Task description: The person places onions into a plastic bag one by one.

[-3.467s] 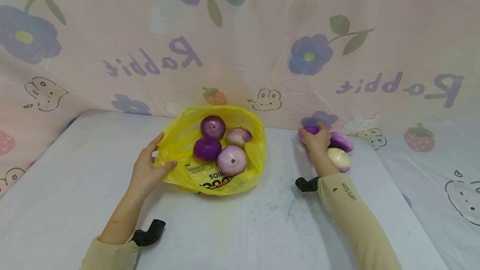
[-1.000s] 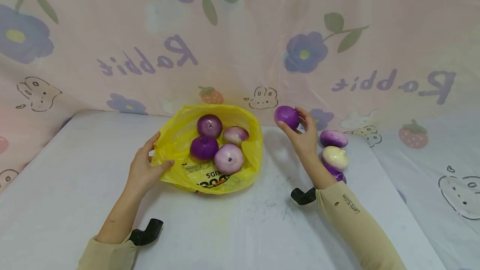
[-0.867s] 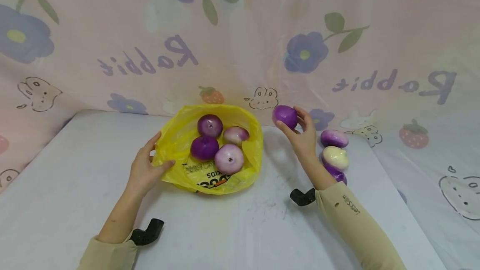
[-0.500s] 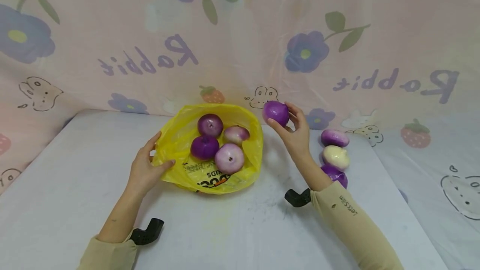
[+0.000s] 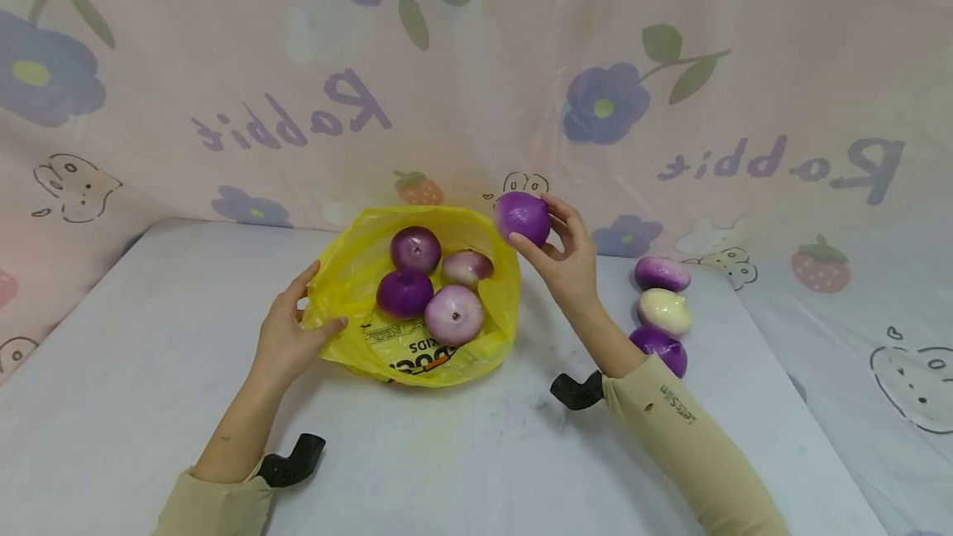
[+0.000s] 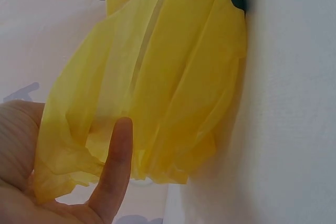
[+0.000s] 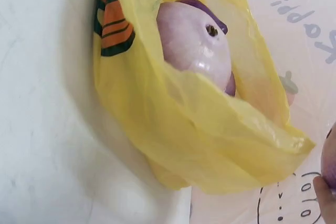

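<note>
In the head view, a yellow plastic bag (image 5: 350, 296) lies with its mouth spread, holding several purple onions, among them a pale one (image 5: 454, 315). My left hand (image 5: 290, 333) holds the bag's left edge, thumb inside the rim and fingers outside; the left wrist view shows a finger (image 6: 118, 161) against the yellow plastic. My right hand (image 5: 569, 263) grips a purple onion (image 5: 523, 218) between thumb and fingers, raised beside the bag's upper right rim. Only a sliver of that onion (image 7: 329, 156) and a fingertip show in the right wrist view.
Three more onions lie in a row at the right of the white table (image 5: 476, 461): a purple-pink one (image 5: 663, 274), a cream one (image 5: 665, 312) and a dark purple one (image 5: 661, 351). A patterned pink cloth (image 5: 476, 106) hangs behind the table.
My right hand has picked up the purple onion from the group at the right and carried it left to the bag's right rim. The left hand stays at the bag's edge.
</note>
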Demonstrator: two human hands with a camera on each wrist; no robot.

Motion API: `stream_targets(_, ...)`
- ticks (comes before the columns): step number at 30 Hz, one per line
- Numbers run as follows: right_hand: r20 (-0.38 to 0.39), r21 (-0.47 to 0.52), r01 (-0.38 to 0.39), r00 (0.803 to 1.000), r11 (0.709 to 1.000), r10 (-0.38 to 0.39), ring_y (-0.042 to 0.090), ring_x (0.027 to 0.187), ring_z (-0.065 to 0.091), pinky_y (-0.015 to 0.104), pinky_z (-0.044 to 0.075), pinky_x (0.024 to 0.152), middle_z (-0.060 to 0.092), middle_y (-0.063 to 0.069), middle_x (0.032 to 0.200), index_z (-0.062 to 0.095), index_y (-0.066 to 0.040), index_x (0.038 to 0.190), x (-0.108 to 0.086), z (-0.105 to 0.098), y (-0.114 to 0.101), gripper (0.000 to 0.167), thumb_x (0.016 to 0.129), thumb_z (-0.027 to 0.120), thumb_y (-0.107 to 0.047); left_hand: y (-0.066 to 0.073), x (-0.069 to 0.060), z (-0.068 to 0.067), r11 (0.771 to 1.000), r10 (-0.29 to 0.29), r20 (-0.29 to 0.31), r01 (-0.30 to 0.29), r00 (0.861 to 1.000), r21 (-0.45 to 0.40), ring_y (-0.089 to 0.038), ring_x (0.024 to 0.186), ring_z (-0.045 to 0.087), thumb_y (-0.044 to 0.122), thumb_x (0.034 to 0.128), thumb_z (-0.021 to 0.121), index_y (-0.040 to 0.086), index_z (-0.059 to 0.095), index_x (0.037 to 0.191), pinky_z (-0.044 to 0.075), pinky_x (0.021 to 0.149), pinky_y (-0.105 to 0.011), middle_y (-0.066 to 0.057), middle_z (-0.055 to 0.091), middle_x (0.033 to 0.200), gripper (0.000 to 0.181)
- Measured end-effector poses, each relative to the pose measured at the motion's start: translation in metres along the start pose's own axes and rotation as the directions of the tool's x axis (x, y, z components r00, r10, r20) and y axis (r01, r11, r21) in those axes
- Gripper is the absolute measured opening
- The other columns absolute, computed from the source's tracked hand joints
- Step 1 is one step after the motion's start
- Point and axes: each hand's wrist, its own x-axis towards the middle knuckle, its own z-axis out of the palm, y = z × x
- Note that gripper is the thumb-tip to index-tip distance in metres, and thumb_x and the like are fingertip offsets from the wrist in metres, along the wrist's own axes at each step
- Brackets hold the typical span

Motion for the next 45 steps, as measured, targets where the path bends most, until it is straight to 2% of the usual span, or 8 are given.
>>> stream_targets(7,0.034,0.053,0.008,0.999,0.999,-0.01,0.02,0.118,0.051,0.025,0.051,0.088,0.05,0.005,0.132,0.05,-0.005,0.135,0.0,0.011,-0.002,0.061,0.079,0.073,0.004,-0.001,-0.002,0.0,1.0,-0.006,0.003,0.006,1.0,-0.003,-0.04,0.108,0.049,0.015,0.0853,0.068,0.017,0.018,0.155,0.048,0.072,-0.026,-0.027,0.034,0.142,0.086)
stream_targets(15,0.092,0.05,0.01,0.996,0.999,-0.015,0.023,0.121,0.049,0.025,0.051,0.088,0.048,0.011,0.137,0.047,-0.005,0.137,-0.002,0.021,-0.005,0.063,0.08,0.071,0.005,-0.001,-0.001,0.0,1.0,-0.01,-0.002,0.01,1.0,-0.005,-0.039,0.107,0.049,0.015,0.0851,0.068,0.018,0.018,0.155,0.047,0.071,-0.025,-0.026,0.034,0.142,0.086)
stream_targets(20,0.109,0.043,0.005,0.994,0.999,-0.01,0.02,0.119,0.05,0.025,0.051,0.087,0.05,0.007,0.134,0.048,-0.005,0.136,-0.003,0.027,-0.007,0.062,0.08,0.072,0.003,-0.002,-0.002,0.0,1.0,-0.01,-0.001,0.01,1.0,-0.003,-0.039,0.107,0.049,0.016,0.0854,0.068,0.018,0.018,0.155,0.047,0.072,-0.025,-0.026,0.034,0.142,0.086)
stream_targets(25,0.117,0.047,0.021,0.993,0.999,-0.027,0.019,0.118,0.051,0.025,0.051,0.087,0.052,0.004,0.132,0.05,-0.008,0.135,-0.003,0.032,-0.009,0.059,0.08,0.073,-0.001,-0.001,-0.002,0.0,1.0,-0.005,-0.002,0.005,1.0,-0.005,-0.039,0.107,0.05,0.015,0.0855,0.068,0.017,0.018,0.155,0.05,0.074,-0.028,-0.026,0.034,0.142,0.085)
stream_targets(29,0.151,0.065,0.022,0.988,0.998,-0.032,0.02,0.119,0.05,0.025,0.051,0.087,0.05,0.008,0.135,0.049,-0.006,0.136,-0.003,0.038,-0.009,0.06,0.08,0.072,0.0,0.0,-0.002,0.0,1.0,-0.004,-0.001,0.004,1.0,-0.001,-0.039,0.107,0.05,0.016,0.0857,0.068,0.018,0.018,0.155,0.052,0.077,-0.033,-0.026,0.034,0.142,0.085)
stream_targets(35,0.206,0.025,-0.014,0.978,1.0,0.008,0.021,0.123,0.049,0.027,0.05,0.087,0.046,0.011,0.14,0.047,-0.006,0.138,-0.008,0.046,-0.007,0.062,0.081,0.072,0.002,0.0,-0.001,0.001,1.0,-0.005,-0.001,0.005,1.0,-0.001,-0.039,0.108,0.049,0.016,0.0859,0.068,0.018,0.017,0.155,0.052,0.08,-0.037,-0.026,0.033,0.143,0.085)
stream_targets(42,0.244,-0.043,-0.07,0.967,0.997,0.079,0.03,0.127,0.045,0.045,0.047,0.093,0.042,0.018,0.141,0.045,0.0,0.138,-0.018,0.056,-0.03,0.064,0.08,0.071,0.002,-0.001,-0.001,0.001,1.0,-0.007,-0.001,0.007,1.0,-0.008,-0.038,0.108,0.05,0.016,0.0858,0.068,0.019,0.018,0.155,0.052,0.078,-0.033,-0.025,0.033,0.143,0.086)
stream_targets(45,0.27,-0.071,-0.084,0.958,0.994,0.1,0.027,0.125,0.047,0.044,0.047,0.097,0.044,0.013,0.138,0.047,0.0,0.137,-0.017,0.061,-0.02,0.063,0.08,0.074,-0.004,-0.001,-0.001,0.001,1.0,-0.003,-0.002,0.003,1.0,-0.01,-0.038,0.107,0.05,0.016,0.0858,0.068,0.019,0.018,0.155,0.052,0.076,-0.031,-0.025,0.034,0.143,0.085)
